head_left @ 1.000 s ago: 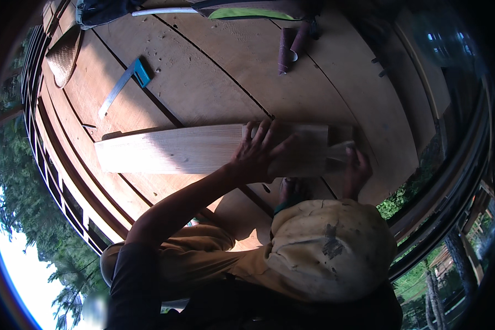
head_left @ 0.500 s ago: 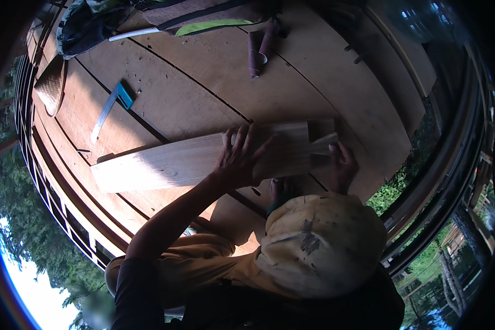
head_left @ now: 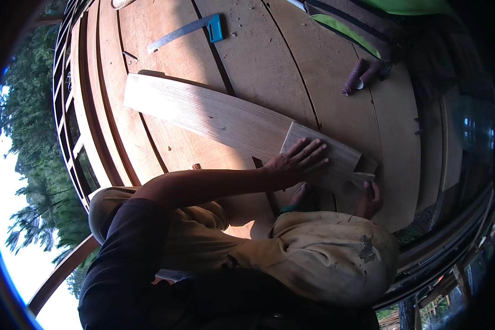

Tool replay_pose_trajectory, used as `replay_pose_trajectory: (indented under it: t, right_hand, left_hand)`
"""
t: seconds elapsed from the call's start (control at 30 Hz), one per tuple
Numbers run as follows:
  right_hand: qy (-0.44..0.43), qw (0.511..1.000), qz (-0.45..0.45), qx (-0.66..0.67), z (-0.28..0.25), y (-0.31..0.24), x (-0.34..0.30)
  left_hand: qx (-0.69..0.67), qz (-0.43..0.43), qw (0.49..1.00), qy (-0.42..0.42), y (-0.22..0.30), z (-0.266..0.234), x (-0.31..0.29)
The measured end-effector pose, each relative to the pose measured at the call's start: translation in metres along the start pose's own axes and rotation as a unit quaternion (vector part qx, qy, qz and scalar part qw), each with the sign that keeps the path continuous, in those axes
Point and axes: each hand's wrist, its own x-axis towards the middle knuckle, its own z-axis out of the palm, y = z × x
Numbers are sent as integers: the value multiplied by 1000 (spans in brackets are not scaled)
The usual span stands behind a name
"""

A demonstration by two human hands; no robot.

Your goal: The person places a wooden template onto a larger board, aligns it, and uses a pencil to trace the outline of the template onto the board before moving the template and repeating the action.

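A long pale plank (head_left: 209, 113) lies on the wooden deck, its left end in sunlight. Over its right end rests a shorter board (head_left: 327, 146), with a narrow wooden tongue (head_left: 361, 177) at its far right end. My left hand (head_left: 300, 160) lies flat on the short board near its left edge, fingers stretched out. My right hand (head_left: 370, 198) is closed around the tip of the tongue, thumb and fingertips at its end; the rest of that hand is in shadow. One bare foot (head_left: 300, 193) shows just below the boards.
A handsaw with a teal handle (head_left: 216, 28) lies beyond the plank. Rolled brown sandpaper (head_left: 360, 76) sits at the far right, near a dark bag with green trim (head_left: 357, 30). Dark gaps run between the deck boards. A railing (head_left: 66, 104) borders the left side.
The view has swung, so the plank now slants down to the right. My left hand has shifted right along the wood onto the short board. My right hand stays at the tongue.
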Motion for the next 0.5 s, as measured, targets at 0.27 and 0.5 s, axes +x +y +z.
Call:
replay_pose_trajectory:
  t: [0.27, 0.5]
  right_hand:
    - [-33, 998, -29, -47, -8, 3, 2]
    - [-28, 999, 15, 15, -11, 16, 10]
  left_hand:
    - [-11, 24, 1000, -6, -12, 5, -7]
    - [-59, 51, 997, -26, -28, 0, -9]
